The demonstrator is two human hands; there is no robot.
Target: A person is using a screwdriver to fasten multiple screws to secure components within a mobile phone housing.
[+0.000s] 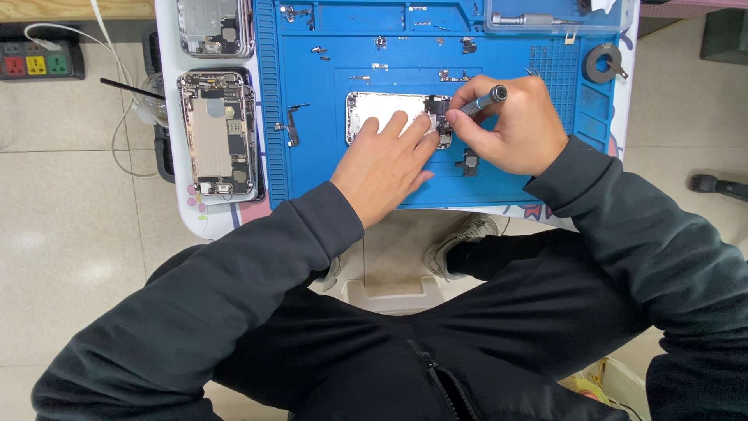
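Phone shell [382, 109] under left hand [386, 168], right hand [510, 129] — screwdriver [485, 100]

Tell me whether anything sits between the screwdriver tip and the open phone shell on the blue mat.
Nothing visible does. The right hand holds the screwdriver with its tip down at the dark end of the phone shell. The left hand lies flat on the shell beside the tip, fingertips close to it, not across it.

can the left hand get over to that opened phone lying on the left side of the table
Probably yes. The left hand rests flat on the phone shell on the blue mat; nothing stands between it and the opened phone.
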